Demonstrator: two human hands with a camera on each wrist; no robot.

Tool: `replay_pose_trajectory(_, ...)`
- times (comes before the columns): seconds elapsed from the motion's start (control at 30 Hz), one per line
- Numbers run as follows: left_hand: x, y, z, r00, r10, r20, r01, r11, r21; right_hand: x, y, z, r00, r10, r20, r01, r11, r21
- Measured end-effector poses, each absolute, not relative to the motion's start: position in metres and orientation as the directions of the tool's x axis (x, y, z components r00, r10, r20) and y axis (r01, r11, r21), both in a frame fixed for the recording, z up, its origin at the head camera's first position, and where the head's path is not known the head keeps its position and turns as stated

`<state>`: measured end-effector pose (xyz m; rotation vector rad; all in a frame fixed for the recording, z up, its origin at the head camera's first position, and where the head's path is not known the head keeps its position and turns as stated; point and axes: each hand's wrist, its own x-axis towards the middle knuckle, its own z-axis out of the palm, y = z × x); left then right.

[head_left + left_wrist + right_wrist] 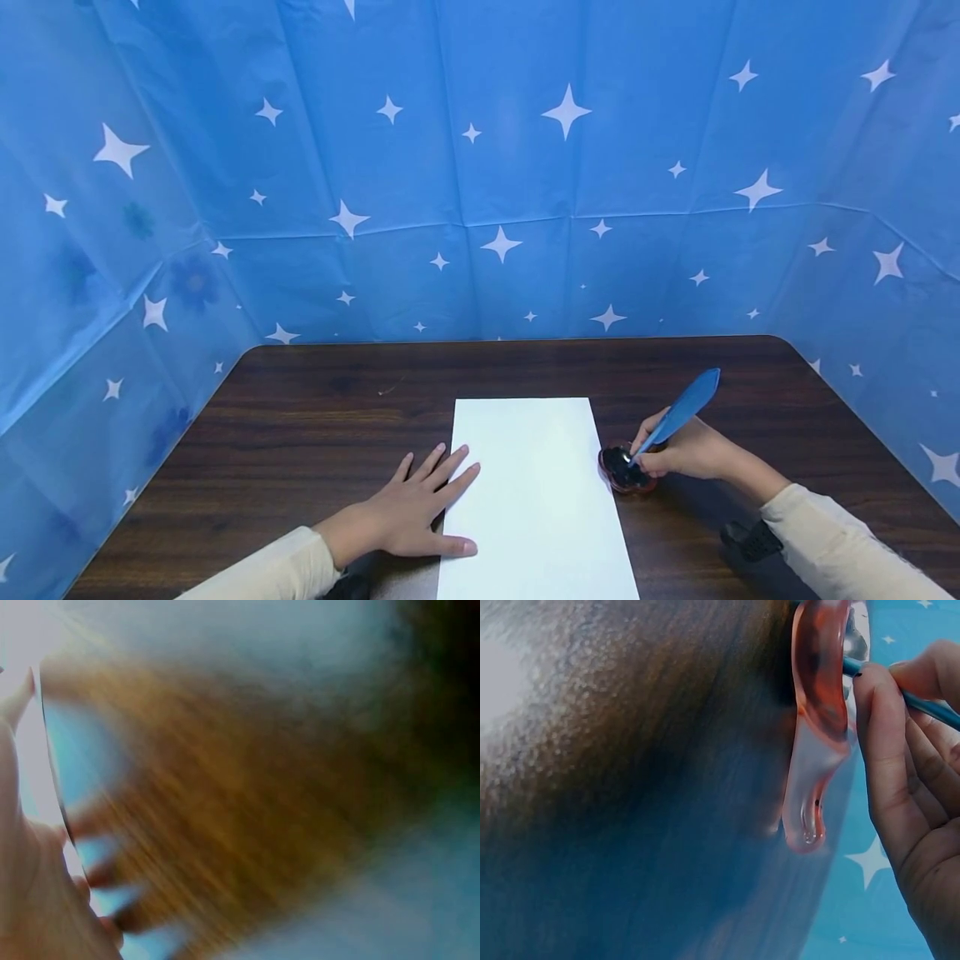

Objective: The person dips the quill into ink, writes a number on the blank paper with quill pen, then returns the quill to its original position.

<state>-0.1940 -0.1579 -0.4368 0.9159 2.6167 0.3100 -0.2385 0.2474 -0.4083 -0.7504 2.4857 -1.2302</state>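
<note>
Quill point(684, 410) is held in the right hand point(686, 450), pinched between thumb and fingers low on the shaft. Its long axis is tilted: the nib end is pointed down and to the left into the inkwell point(624, 470), while the blue feather end is raised up and to the right, away from the person. In the right wrist view the thin blue shaft point(930, 707) is seen passing between the fingers point(881, 742), with its tip met by the reddish glass inkwell point(819, 712) (the rest of that view is blurred).

The inkwell is seen standing on the table point(315, 433), just beside the right edge of the paper point(536, 492) and touching or nearly touching it; which cannot be told. Dark ink is visible inside.

The left hand point(416, 512) is laid flat, fingers straight and spread, with the fingertips resting on the left edge of the paper and the palm on the table. Nothing is gripped by it. The left wrist view is heavily blurred; only the hand point(34, 900) and the paper edge can be made out.

The paper is laid lengthwise, its long axis running away from the person. A blue starred sheet point(480, 167) is hung behind and beside the table.
</note>
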Motion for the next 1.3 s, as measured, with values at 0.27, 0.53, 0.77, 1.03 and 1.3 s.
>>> replay_pose_trajectory(0.27,-0.196,-0.160,-0.440,-0.734,0.636,-0.239,0.564,0.767,0.307,-0.239,0.246,-0.408,-0.836,-0.549,-0.004,-0.337,0.520,-0.785)
replay_pose_trajectory(0.53,-0.196,-0.160,-0.438,-0.742,0.624,-0.244,0.552,0.776,0.306,-0.239,0.246,-0.407,-0.786,-0.611,0.091,-0.396,0.386,-0.834)
replay_pose_trajectory(0.77,-0.198,-0.159,-0.438,-0.747,0.614,-0.255,0.546,0.785,0.292,-0.240,0.241,-0.402,-0.823,-0.554,0.122,-0.369,0.359,-0.858)
replay_pose_trajectory(1.03,-0.200,-0.159,-0.446,-0.745,0.616,-0.256,0.546,0.784,0.297,-0.241,0.224,-0.402,-0.872,-0.470,0.134,-0.327,0.357,-0.875)
replay_pose_trajectory(1.3,-0.198,-0.157,-0.444,-0.741,0.617,-0.265,0.545,0.784,0.297,-0.245,0.196,-0.407,-0.895,-0.429,0.126,-0.276,0.309,-0.910)
